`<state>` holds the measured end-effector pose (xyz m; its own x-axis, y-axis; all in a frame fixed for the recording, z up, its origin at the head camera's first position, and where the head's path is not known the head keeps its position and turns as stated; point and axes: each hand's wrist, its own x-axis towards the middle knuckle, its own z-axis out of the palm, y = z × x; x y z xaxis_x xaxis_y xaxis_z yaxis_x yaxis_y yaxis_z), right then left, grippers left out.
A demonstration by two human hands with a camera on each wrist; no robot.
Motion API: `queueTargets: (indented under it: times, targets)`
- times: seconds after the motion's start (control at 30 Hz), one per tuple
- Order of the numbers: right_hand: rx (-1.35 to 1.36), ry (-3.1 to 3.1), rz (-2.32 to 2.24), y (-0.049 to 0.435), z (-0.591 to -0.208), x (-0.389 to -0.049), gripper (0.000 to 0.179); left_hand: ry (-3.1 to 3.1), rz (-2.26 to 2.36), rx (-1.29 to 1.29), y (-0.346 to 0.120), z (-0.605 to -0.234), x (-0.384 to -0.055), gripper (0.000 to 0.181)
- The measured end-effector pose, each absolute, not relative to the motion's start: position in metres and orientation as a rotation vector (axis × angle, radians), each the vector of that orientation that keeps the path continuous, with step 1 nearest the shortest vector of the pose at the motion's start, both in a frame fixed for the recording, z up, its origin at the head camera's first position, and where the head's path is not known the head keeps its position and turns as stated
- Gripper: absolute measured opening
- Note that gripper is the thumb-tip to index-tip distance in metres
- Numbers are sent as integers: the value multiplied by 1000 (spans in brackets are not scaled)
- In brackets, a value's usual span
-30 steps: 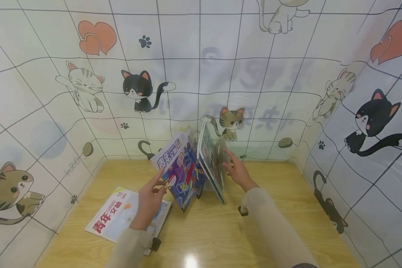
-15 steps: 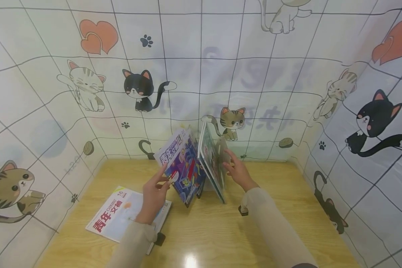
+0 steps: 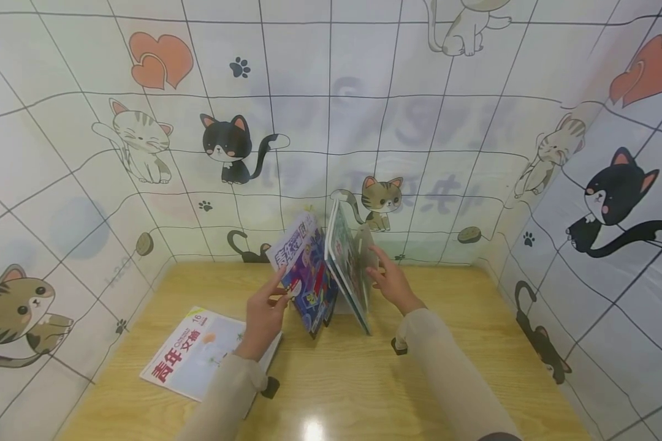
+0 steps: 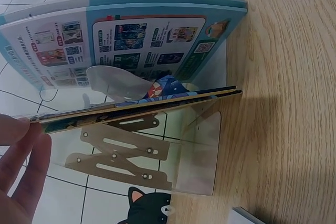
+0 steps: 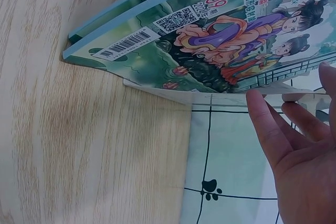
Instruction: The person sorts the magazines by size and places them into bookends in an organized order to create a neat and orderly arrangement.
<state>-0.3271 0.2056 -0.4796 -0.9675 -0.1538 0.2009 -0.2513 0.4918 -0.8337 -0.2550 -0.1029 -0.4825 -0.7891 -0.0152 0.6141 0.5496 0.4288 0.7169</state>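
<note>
My left hand [image 3: 265,321] pinches the near edge of a purple magazine [image 3: 306,275] that leans upright at the left of a bookend; in the left wrist view the magazine [image 4: 121,111] shows edge-on, with another thin one close against it. The metal bookend [image 4: 197,156] has scissor-like slats and stands on the table. Several books with pale blue spines [image 4: 157,4] stand at its right side. Beside them, my right hand [image 3: 390,282] touches the outer end plate with extended fingers; the cover with drawn figures [image 5: 220,51] faces it.
A white magazine [image 3: 184,352] lies flat on the wooden table [image 3: 353,386] at the left, partly under the left forearm, with another beneath it. Cloth walls [image 3: 331,122] printed with cats and grid lines enclose the table behind and on both sides.
My left hand has moved right and slightly away, carrying the purple magazine closer to the other books and turning it more edge-on. My right hand has stayed at the end plate.
</note>
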Motion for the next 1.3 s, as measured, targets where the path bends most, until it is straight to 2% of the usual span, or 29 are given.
queueTargets:
  times: [0.83,1.3]
  targets:
    - [359,-2619,1498,206,-480,-327,61,-2184,-1262,-388,-77,-496,-274,73]
    - [339,-2618,1520,207,-482,-329,60,-2234,-1138,-260,-61,-504,-279,72]
